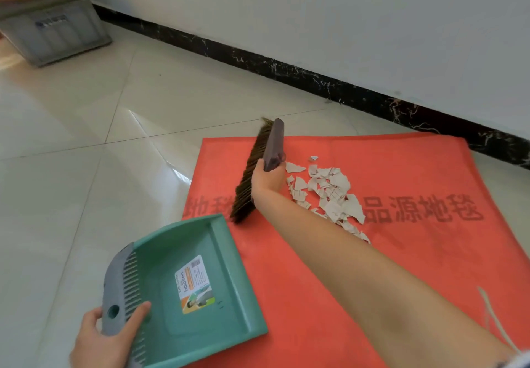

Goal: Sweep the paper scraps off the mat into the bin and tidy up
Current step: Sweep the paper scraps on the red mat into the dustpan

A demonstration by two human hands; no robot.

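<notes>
A red mat (401, 253) with dark printed characters lies on the tiled floor. Several white paper scraps (329, 192) are heaped near its middle. My right hand (266, 180) is shut on a brown hand brush (258, 167), held just left of the scraps with its bristles facing left. My left hand (106, 339) grips the grey comb-edged handle end of a green dustpan (195, 290), which rests partly on the mat's near-left edge, mouth toward the scraps. A grey bin (54, 26) stands at the far left by the wall.
A white wall with a black marble skirting (315, 78) runs behind the mat. Glossy cream floor tiles (86, 138) stretch between the mat and the grey bin. A pale cord (490, 316) lies on the mat's right side.
</notes>
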